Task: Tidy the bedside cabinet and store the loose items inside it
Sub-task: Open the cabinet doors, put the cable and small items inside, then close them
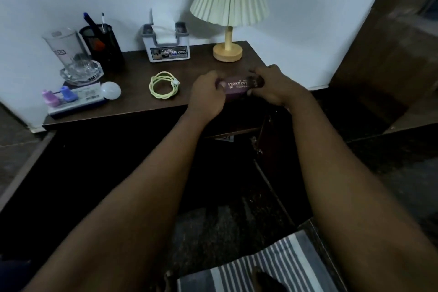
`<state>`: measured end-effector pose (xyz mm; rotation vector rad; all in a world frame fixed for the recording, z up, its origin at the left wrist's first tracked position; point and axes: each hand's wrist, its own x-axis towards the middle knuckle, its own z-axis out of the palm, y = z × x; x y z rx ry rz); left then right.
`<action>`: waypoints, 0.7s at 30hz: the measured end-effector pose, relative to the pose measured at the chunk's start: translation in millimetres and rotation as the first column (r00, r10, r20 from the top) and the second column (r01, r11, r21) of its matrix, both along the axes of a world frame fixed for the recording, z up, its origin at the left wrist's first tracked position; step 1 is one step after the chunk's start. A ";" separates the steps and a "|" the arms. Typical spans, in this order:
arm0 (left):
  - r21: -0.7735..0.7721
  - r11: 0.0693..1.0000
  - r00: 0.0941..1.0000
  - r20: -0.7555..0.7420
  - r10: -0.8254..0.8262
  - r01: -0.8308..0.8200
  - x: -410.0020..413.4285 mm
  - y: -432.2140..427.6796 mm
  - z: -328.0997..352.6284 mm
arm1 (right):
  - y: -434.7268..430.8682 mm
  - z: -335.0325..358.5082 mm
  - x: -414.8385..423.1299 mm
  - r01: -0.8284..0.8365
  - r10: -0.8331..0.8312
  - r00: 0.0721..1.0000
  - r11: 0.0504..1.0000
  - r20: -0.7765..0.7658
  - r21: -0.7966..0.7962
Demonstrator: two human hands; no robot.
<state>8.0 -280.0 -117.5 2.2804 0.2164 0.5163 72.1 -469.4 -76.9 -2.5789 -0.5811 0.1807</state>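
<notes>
A dark purple case with gold lettering (pixel 238 85) is held over the right front of the dark wooden cabinet top (pixel 139 66). My left hand (pixel 207 95) grips its left end and my right hand (pixel 272 85) grips its right end. A coiled pale yellow cable (pixel 163 85) lies on the top just left of my left hand. At the front left a white bulb (pixel 111 90) rests against a flat box (pixel 78 99) carrying two small bottles, pink and blue. The cabinet door (pixel 267 140) below my right hand stands open.
Along the wall stand a clear glass (pixel 64 46), a glass ashtray (pixel 81 72), a black mesh pen holder (pixel 103 46), a tissue box (pixel 167 46) and a lamp with a pleated shade (pixel 228 7). Striped cloth (pixel 267 265) lies at the bottom.
</notes>
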 end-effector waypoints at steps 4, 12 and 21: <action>-0.556 0.782 0.886 0.162 0.435 -0.282 -39.9 -31.8 -22.3 | 1.6 -44.8 -54.4 0.012 -0.019 0.999 0.989 0.045 0.148; -0.705 0.506 0.811 -0.172 0.559 -0.498 -45.1 -36.1 -101.0 | 8.7 -147.1 -127.9 0.124 -0.035 0.973 0.913 -0.228 0.389; -0.617 0.726 0.945 -0.294 0.145 -0.303 48.1 -21.3 -137.2 | 32.2 -164.9 -25.7 0.370 -0.367 0.928 0.900 -0.057 0.229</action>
